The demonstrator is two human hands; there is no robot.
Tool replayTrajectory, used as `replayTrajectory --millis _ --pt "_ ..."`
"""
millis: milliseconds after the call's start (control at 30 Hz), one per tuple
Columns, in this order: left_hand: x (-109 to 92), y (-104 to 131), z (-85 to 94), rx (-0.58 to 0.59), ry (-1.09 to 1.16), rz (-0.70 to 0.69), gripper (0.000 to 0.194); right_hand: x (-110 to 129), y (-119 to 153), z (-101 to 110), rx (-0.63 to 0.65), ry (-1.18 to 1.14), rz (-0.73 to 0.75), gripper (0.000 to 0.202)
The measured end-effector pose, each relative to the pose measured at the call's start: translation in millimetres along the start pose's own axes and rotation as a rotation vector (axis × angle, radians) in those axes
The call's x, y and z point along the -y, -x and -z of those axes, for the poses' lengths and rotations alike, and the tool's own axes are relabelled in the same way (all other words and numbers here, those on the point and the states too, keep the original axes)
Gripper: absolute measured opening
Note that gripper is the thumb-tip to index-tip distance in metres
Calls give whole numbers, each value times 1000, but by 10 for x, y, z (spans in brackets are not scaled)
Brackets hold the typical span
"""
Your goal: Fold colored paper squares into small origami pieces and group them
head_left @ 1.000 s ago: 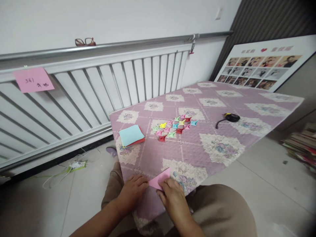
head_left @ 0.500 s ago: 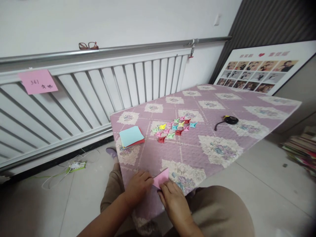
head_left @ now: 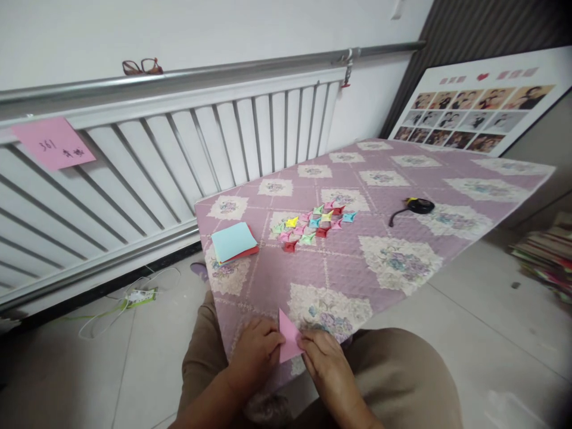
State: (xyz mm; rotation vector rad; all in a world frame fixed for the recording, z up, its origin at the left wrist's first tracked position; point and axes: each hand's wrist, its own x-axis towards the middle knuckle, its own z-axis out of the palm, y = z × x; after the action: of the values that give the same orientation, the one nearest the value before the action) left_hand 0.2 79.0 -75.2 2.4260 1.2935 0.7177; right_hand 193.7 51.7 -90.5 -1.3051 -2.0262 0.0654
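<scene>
A pink sheet of paper [head_left: 289, 339], folded into a triangle, lies at the near corner of the table between my hands. My left hand [head_left: 258, 348] pinches its left edge. On the other side, my right hand [head_left: 322, 357] grips the right-hand point between thumb and fingers. Farther up the cloth sit several small folded paper pieces [head_left: 314, 223] in red, pink, green, yellow and blue, set out in slanting rows. To their left rests a stack of coloured paper [head_left: 234, 242] with a light blue sheet on top.
A floral purple cloth covers the table [head_left: 268, 280]. A black coiled cord [head_left: 420, 206] lies on its right side. The white radiator [head_left: 232, 143] stands along the far left edge, with glasses [head_left: 143, 67] on the pipe above. A power strip [head_left: 140, 297] is on the floor.
The pink paper has been turned, so its tall edge now faces my left hand and a point faces right. My right hand has shifted to that point. The camera view has tilted slightly.
</scene>
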Motion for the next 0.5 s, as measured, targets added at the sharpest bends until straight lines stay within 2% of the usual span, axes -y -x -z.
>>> replayTrajectory --millis 267,400,500 --pt "-57 31 -10 -13 -8 121 14 -31 20 48 -4 -32 -117 15" --pt "-130 39 -9 -24 4 209 9 -34 4 67 19 -75 -133 15" --pt "-163 35 -25 -28 -22 256 12 -23 -16 88 35 -80 -138 15"
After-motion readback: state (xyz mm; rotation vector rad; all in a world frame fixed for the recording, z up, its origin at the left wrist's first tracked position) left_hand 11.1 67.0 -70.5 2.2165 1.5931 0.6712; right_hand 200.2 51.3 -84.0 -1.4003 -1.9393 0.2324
